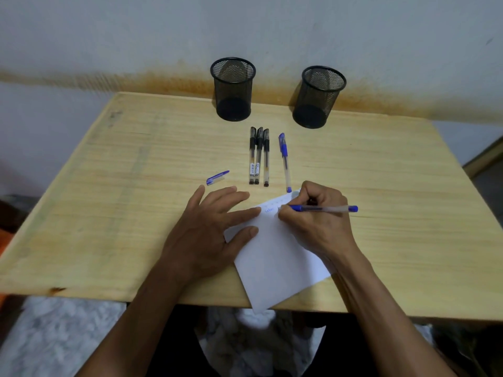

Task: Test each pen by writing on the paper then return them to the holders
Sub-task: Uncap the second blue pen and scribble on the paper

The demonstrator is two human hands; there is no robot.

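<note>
My right hand (317,220) grips a blue pen (326,208) with its tip on the white paper (275,265), beside a short line of blue writing. My left hand (209,232) lies flat with fingers spread, pressing the paper's left edge. A loose blue cap (217,178) lies on the table left of the pens. Three capped black pens (258,156) lie side by side, and a capped blue pen (284,161) lies to their right. Two black mesh holders, one on the left (233,89) and one on the right (318,97), stand empty at the back.
The wooden table (109,200) stands against a white wall with a brown stain along its base. The paper's lower corner hangs over the table's front edge. My lap is below the table.
</note>
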